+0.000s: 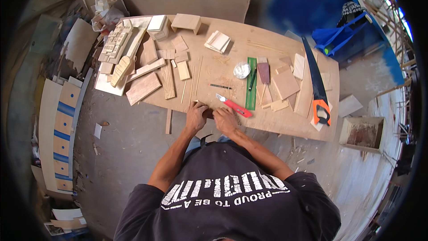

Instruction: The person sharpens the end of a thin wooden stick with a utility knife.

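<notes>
At the near edge of the wooden table, my left hand (196, 114) and my right hand (226, 120) are close together, fingers bent inward. Between them is a small dark brown flat piece (208, 113), mostly covered by the fingers; its kind cannot be made out. Both hands are closed on it. A tiny pale tip shows at the left fingertips. Just beyond my right hand lies a red utility knife (236, 107), blade toward the left. A thin dark strip (221, 87) rests among sawdust farther in. Right of the knife are a green ruler (251, 93) and a black pen (253, 80).
Wood offcuts (143, 88) and a layered wooden model (118, 44) crowd the table's left. A crumpled foil ball (242, 70), thin wooden boards (286, 84) and an orange-handled handsaw (315, 76) lie to the right. A wooden box (363, 132) stands on the floor at right.
</notes>
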Motion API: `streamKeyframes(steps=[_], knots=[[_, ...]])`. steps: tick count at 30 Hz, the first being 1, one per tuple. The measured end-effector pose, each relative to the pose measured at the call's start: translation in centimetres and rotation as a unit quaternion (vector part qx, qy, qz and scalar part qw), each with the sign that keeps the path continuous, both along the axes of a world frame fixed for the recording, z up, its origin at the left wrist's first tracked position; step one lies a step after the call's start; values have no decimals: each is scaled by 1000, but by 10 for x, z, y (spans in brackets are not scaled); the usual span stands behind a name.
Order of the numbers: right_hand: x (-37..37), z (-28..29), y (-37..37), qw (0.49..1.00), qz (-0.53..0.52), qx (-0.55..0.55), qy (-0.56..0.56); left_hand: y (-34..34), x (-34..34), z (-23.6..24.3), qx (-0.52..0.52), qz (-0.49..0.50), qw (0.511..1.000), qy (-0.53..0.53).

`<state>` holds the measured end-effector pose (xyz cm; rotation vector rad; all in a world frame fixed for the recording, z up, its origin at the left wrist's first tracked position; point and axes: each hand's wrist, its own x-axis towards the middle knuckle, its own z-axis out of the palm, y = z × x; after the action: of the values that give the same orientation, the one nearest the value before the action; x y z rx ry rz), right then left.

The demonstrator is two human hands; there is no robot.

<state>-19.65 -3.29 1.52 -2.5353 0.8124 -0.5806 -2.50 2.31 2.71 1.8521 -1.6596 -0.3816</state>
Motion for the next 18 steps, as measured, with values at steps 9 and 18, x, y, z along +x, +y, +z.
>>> streamKeyframes(steps=[9, 18], knots=[[-1, -3, -15, 991, -35, 126, -42, 5, -6, 4, 25, 22, 999, 18], [1, 29, -24, 863, -118, 441, -216, -14, -21, 16, 128, 122, 775, 607]])
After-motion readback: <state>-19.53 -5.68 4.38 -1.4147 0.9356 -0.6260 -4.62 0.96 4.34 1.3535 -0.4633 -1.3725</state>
